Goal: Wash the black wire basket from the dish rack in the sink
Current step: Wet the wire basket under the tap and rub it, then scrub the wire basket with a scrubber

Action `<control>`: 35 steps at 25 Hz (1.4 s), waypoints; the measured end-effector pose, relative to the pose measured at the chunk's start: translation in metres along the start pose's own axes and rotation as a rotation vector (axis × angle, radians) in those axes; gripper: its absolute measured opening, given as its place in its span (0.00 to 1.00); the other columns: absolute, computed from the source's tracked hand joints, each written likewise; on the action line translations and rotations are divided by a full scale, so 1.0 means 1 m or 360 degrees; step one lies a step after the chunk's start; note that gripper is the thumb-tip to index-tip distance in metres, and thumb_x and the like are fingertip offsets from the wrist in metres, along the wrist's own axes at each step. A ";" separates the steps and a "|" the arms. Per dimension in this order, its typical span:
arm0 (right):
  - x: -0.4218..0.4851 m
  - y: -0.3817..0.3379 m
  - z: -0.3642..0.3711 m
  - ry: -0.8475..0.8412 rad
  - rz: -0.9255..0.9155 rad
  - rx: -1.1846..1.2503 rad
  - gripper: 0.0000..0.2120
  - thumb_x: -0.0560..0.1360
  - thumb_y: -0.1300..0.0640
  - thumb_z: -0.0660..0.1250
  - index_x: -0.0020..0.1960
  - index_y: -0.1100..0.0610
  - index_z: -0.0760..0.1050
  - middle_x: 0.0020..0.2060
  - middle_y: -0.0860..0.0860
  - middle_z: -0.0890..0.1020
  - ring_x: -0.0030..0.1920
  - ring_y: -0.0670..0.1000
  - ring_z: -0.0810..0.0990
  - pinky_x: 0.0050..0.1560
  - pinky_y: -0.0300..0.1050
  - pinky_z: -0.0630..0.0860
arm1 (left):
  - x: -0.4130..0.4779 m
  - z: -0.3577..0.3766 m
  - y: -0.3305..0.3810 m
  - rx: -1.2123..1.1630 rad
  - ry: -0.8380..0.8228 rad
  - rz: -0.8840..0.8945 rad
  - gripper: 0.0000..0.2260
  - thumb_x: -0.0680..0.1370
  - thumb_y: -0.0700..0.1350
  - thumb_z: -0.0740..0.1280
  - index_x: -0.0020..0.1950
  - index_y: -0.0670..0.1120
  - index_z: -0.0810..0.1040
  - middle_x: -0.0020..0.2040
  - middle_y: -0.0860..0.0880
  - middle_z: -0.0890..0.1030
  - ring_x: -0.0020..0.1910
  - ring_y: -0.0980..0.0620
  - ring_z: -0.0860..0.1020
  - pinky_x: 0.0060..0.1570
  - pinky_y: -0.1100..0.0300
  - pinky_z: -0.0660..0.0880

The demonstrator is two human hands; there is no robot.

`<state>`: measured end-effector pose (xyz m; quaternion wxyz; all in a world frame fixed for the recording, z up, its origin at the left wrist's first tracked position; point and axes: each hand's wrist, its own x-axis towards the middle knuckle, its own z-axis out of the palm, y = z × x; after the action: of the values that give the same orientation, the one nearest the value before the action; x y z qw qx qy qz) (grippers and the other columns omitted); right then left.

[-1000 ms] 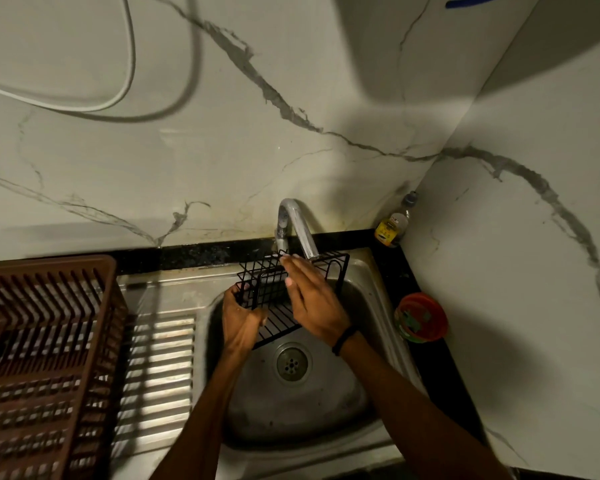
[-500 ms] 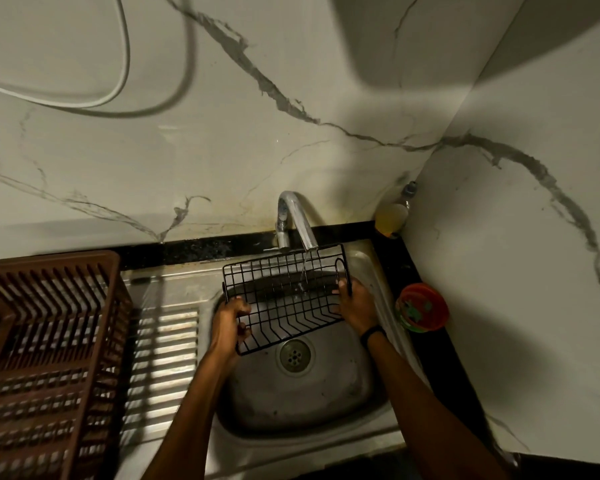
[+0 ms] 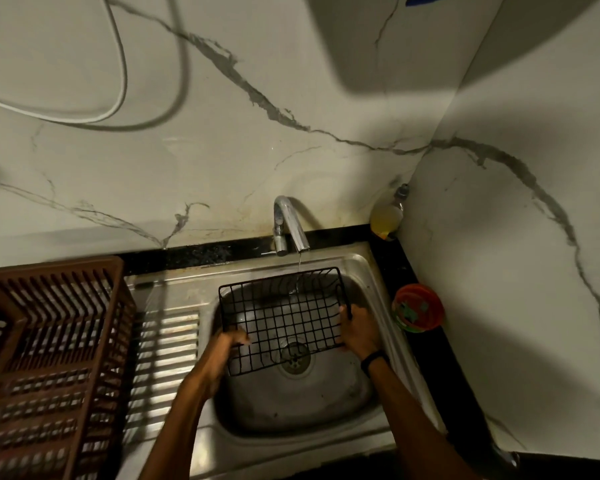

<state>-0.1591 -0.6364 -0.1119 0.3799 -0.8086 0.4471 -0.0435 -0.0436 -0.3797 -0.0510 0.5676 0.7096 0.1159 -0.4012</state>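
The black wire basket [image 3: 284, 317] hangs over the steel sink [image 3: 371, 271], open side facing up towards me. A thin stream of water falls from the chrome tap [image 3: 290, 223] onto its far part. My left hand [image 3: 227, 348] grips the basket's near left edge, fingers curled over the wire. My right hand [image 3: 359, 329] grips the right side, thumb hooked over the rim. Through the mesh the sink drain [image 3: 295, 355] shows.
A brown plastic dish rack [image 3: 49, 358] stands on the ribbed steel drainboard [image 3: 167, 358] at the left. A soap bottle [image 3: 387, 216] sits in the back corner. A red-orange lidded tub [image 3: 418, 308] rests on the black counter at the right. Marble walls close off the back and right.
The basket has turned from tilted on edge to lying flatter with its open side up under the tap. My right hand shifted from its top to its right side.
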 end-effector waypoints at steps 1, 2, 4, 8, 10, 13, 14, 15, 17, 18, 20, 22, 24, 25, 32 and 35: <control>-0.008 0.000 -0.002 -0.0010 -0.0009 -0.0009 0.16 0.82 0.49 0.57 0.47 0.57 0.78 0.41 0.57 0.83 0.42 0.58 0.83 0.42 0.55 0.82 | 0.001 -0.002 -0.010 -0.0080 -0.0023 -0.0031 0.18 0.65 0.46 0.72 0.53 0.41 0.81 0.41 0.45 0.82 0.42 0.47 0.77 0.42 0.55 0.73; -0.018 0.000 -0.003 -0.0026 0.0037 0.0026 0.15 0.82 0.50 0.58 0.47 0.57 0.78 0.42 0.56 0.83 0.42 0.57 0.83 0.40 0.55 0.83 | -0.001 -0.001 -0.016 -0.0134 -0.0001 -0.0066 0.27 0.58 0.48 0.72 0.55 0.40 0.81 0.40 0.45 0.82 0.39 0.47 0.77 0.39 0.56 0.71; -0.030 0.007 -0.003 -0.0132 0.0167 0.0120 0.13 0.82 0.49 0.58 0.47 0.56 0.77 0.42 0.56 0.82 0.40 0.55 0.83 0.35 0.53 0.83 | 0.003 -0.002 -0.031 -0.0234 0.0114 -0.0056 0.33 0.53 0.48 0.69 0.57 0.38 0.82 0.43 0.41 0.84 0.38 0.44 0.79 0.38 0.56 0.69; -0.046 0.019 -0.024 -0.0451 0.0262 0.0344 0.26 0.81 0.40 0.58 0.52 0.65 0.77 0.46 0.66 0.80 0.46 0.61 0.83 0.35 0.50 0.82 | -0.005 0.007 -0.046 -0.0313 0.0267 -0.0040 0.19 0.62 0.38 0.62 0.50 0.38 0.83 0.52 0.35 0.85 0.48 0.37 0.82 0.48 0.49 0.75; -0.047 0.021 -0.039 -0.0367 0.0249 0.0358 0.29 0.80 0.37 0.56 0.43 0.63 0.77 0.39 0.64 0.80 0.42 0.61 0.82 0.39 0.51 0.81 | -0.012 0.015 -0.049 -0.0316 0.0322 -0.0029 0.09 0.66 0.36 0.61 0.41 0.40 0.80 0.50 0.36 0.85 0.47 0.37 0.82 0.49 0.49 0.75; -0.040 0.026 -0.054 0.0141 0.0503 0.0707 0.21 0.81 0.42 0.57 0.36 0.52 0.73 0.34 0.55 0.81 0.38 0.56 0.82 0.46 0.53 0.82 | -0.013 0.023 -0.057 -0.0299 0.0363 -0.0024 0.08 0.71 0.34 0.60 0.37 0.41 0.77 0.47 0.37 0.85 0.44 0.38 0.82 0.48 0.50 0.76; -0.035 0.030 -0.058 0.0284 0.0678 0.1066 0.16 0.81 0.44 0.60 0.39 0.52 0.74 0.38 0.56 0.82 0.41 0.57 0.83 0.48 0.55 0.82 | -0.012 0.023 -0.059 -0.0279 0.0374 -0.0034 0.07 0.70 0.34 0.60 0.38 0.40 0.78 0.47 0.36 0.85 0.45 0.37 0.83 0.49 0.49 0.77; -0.029 0.034 -0.062 0.0368 0.0863 0.1442 0.14 0.80 0.45 0.63 0.43 0.54 0.76 0.41 0.58 0.82 0.43 0.58 0.83 0.49 0.55 0.82 | -0.010 0.023 -0.062 -0.0269 0.0376 -0.0036 0.07 0.70 0.35 0.60 0.38 0.40 0.78 0.48 0.36 0.85 0.46 0.36 0.83 0.51 0.47 0.77; -0.011 0.049 -0.066 0.0473 0.1113 0.1840 0.19 0.78 0.46 0.67 0.54 0.63 0.76 0.47 0.61 0.81 0.44 0.58 0.82 0.44 0.51 0.83 | -0.005 0.022 -0.067 -0.0231 0.0372 -0.0037 0.06 0.71 0.36 0.60 0.37 0.40 0.77 0.48 0.36 0.85 0.47 0.36 0.83 0.56 0.43 0.76; -0.002 0.055 -0.067 0.0505 0.1186 0.1925 0.23 0.77 0.46 0.68 0.59 0.65 0.74 0.50 0.62 0.81 0.44 0.58 0.82 0.40 0.50 0.83 | -0.003 0.022 -0.068 -0.0206 0.0372 -0.0043 0.06 0.72 0.37 0.61 0.39 0.40 0.77 0.49 0.36 0.85 0.47 0.37 0.83 0.57 0.42 0.76; 0.013 0.068 -0.065 0.0589 0.1286 0.1987 0.28 0.75 0.46 0.69 0.65 0.64 0.69 0.56 0.63 0.79 0.46 0.61 0.83 0.31 0.50 0.82 | 0.000 0.023 -0.070 -0.0170 0.0363 -0.0049 0.08 0.74 0.38 0.61 0.45 0.38 0.79 0.49 0.36 0.85 0.47 0.37 0.83 0.59 0.40 0.76; 0.024 0.077 -0.062 0.0639 0.1314 0.1941 0.29 0.74 0.48 0.70 0.67 0.62 0.66 0.58 0.63 0.78 0.47 0.62 0.83 0.30 0.50 0.81 | -0.002 0.026 -0.070 -0.0164 0.0374 -0.0038 0.08 0.76 0.38 0.62 0.47 0.39 0.80 0.49 0.36 0.85 0.47 0.37 0.83 0.59 0.40 0.76; 0.033 0.085 -0.061 0.0680 0.1299 0.1924 0.28 0.73 0.54 0.69 0.68 0.62 0.65 0.59 0.64 0.77 0.47 0.64 0.83 0.30 0.53 0.81 | -0.004 0.028 -0.071 -0.0147 0.0386 -0.0030 0.08 0.77 0.39 0.62 0.48 0.39 0.80 0.48 0.37 0.85 0.49 0.37 0.83 0.59 0.40 0.76; 0.033 0.083 -0.063 0.0706 0.1284 0.1941 0.27 0.72 0.57 0.67 0.69 0.61 0.65 0.59 0.64 0.77 0.46 0.64 0.83 0.30 0.53 0.81 | -0.003 0.028 -0.072 -0.0139 0.0383 -0.0023 0.09 0.78 0.39 0.61 0.48 0.39 0.80 0.48 0.38 0.85 0.50 0.36 0.83 0.60 0.39 0.76; 0.013 0.052 -0.080 0.0774 0.1169 0.2049 0.23 0.77 0.62 0.65 0.71 0.57 0.68 0.60 0.60 0.78 0.49 0.62 0.83 0.30 0.49 0.81 | -0.002 0.028 -0.070 -0.0126 0.0395 -0.0027 0.08 0.75 0.38 0.62 0.46 0.38 0.80 0.50 0.35 0.84 0.51 0.34 0.82 0.58 0.39 0.77; 0.005 0.043 -0.082 0.0776 0.1129 0.2033 0.26 0.77 0.63 0.67 0.73 0.55 0.66 0.61 0.59 0.78 0.51 0.62 0.82 0.28 0.46 0.81 | -0.001 0.027 -0.071 -0.0131 0.0388 -0.0015 0.08 0.75 0.38 0.62 0.46 0.38 0.81 0.51 0.33 0.84 0.52 0.33 0.82 0.57 0.39 0.77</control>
<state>-0.2194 -0.7006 -0.0829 0.6550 -0.2081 0.6388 -0.3457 -0.1002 -0.3801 -0.1017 0.5760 0.7287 0.2036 -0.3096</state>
